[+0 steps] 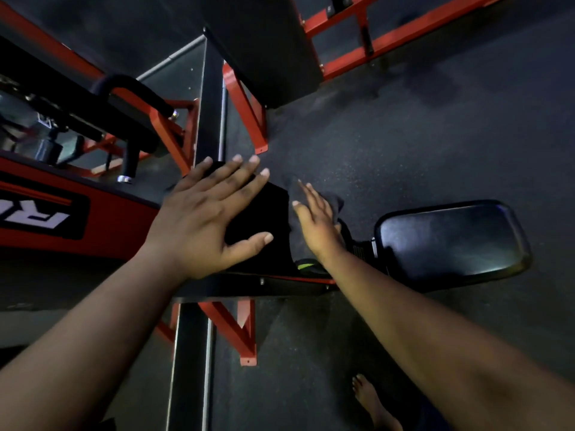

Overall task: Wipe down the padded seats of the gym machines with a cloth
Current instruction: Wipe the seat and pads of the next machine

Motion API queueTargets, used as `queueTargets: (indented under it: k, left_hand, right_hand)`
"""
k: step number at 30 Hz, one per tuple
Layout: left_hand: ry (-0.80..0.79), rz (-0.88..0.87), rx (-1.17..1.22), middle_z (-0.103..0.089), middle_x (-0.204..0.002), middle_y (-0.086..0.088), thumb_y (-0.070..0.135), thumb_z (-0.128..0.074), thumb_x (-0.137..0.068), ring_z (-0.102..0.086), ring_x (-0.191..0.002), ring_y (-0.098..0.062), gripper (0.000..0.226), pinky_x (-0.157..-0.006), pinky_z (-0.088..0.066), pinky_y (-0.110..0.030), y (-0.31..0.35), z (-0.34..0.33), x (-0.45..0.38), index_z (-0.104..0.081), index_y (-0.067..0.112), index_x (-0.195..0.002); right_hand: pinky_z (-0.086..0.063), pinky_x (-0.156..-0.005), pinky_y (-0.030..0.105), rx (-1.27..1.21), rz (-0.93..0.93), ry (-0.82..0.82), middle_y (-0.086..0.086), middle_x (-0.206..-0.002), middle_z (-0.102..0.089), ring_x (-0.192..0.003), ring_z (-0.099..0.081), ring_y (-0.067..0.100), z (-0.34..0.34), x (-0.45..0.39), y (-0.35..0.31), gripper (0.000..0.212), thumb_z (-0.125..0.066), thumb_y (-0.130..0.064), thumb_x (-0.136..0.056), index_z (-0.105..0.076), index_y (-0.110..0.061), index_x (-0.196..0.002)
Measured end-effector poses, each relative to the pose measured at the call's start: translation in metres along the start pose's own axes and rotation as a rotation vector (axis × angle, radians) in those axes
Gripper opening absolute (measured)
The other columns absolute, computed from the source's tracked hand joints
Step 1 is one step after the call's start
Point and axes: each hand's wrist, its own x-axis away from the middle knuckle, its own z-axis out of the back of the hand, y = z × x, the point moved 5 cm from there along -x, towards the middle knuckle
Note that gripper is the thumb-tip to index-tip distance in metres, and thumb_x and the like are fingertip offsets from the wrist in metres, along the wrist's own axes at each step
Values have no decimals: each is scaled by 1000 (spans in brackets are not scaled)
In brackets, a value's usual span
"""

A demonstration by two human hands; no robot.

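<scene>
Left hand [199, 219] lay flat, fingers spread, on black pad [258, 219]. Right hand [317, 219], fingers straight, pressed dark cloth [334, 202] beside it. Cloth looked soft, light; bunch it at the middle.

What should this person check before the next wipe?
1. Cloth under the right hand: ok, fingers flat on it.
2. Left hand steadying the black pad: ok, spread flat.
3. Cloth spread out: cannot tell, too dark.
4. Seat to the right in reach: ok, bare and close.
5. Seat already wiped: cannot tell.
6. Bare foot away from the red frame: ok.
</scene>
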Motion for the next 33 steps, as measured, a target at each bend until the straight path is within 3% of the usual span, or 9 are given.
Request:
queueTargets:
  k: [5,8,13,16,18,20,24,28,33]
  left_hand:
    - [171,66,88,-6,-171,-12,70,-30,-97,-4,-160,-24,89,-127,-2,-57,-5,6,7,-17,12,-163]
    - [374,277,306,-4,-171,-18,56,-28,-101,-4,-159,-31,81,-127,3,-54,-18,7,16,-13,7,-162]
    - [676,612,894,-2,-171,1,40,-28,-96,-2,-160,-20,73,-129,4,-49,-31,-15,37,-9,16,-162]
    - [570,759,1101,-2,-168,8,62,-27,-94,-4,-158,-14,78,-128,5,-38,-37,-33,41,-13,28,-162]
    - [591,778,1192,5,-167,12,60,-29,-89,5,-155,-3,86,-126,11,-31,-34,-25,45,-5,25,-163]
    - [640,766,1322,10,-169,13,61,-33,-89,7,-156,-4,87,-129,5,-40,-25,-17,52,0,29,-163]
    - [664,802,1362,15,-171,5,42,-29,-93,13,-155,-7,80,-128,5,-34,1,-18,78,6,24,-162]
    - [572,929,1484,13,-171,5,57,-39,-91,9,-157,-12,90,-130,-1,-45,23,-43,115,11,33,-161]
    - [661,941,1671,-24,-163,7,33,-53,-106,-25,-143,0,75,-118,-27,-22,68,-41,134,-8,17,-164]
  right_hand:
    - [-10,-115,60,58,188,-18,-23,-169,-9,-156,-4,8,-19,50,-92,73,-27,-66,-89,-11,-51,-159]
    - [-15,-115,62,127,308,-3,-25,-168,-2,-155,-3,9,-22,79,-132,69,-20,-68,-91,-4,-55,-157]
    - [-22,-109,66,231,514,-45,-21,-169,-6,-155,-6,16,-21,97,-171,60,-33,-63,-95,-25,-53,-154]
    - [-25,-116,63,269,452,-100,-9,-166,-28,-151,-22,24,-18,64,-201,54,-44,-61,-94,-48,-46,-145]
    - [-29,-114,62,301,444,-78,-9,-162,-35,-147,-28,25,-15,64,-208,55,-43,-64,-91,-52,-45,-142]
    - [-30,-111,63,367,544,-75,-12,-166,-24,-147,-21,24,-15,86,-196,50,-47,-57,-97,-46,-48,-146]
    - [-37,-104,61,721,735,-65,-9,-170,-6,-146,-15,34,-16,142,-167,63,-56,-47,-93,-33,-48,-152]
    - [-41,-100,59,1018,834,-13,-5,-170,0,-145,-17,36,-22,177,-154,68,-66,-38,-91,-36,-49,-151]
    - [-41,-106,56,725,823,-24,-5,-167,-17,-147,-22,30,-3,199,-136,59,-67,-38,-91,-49,-47,-146]
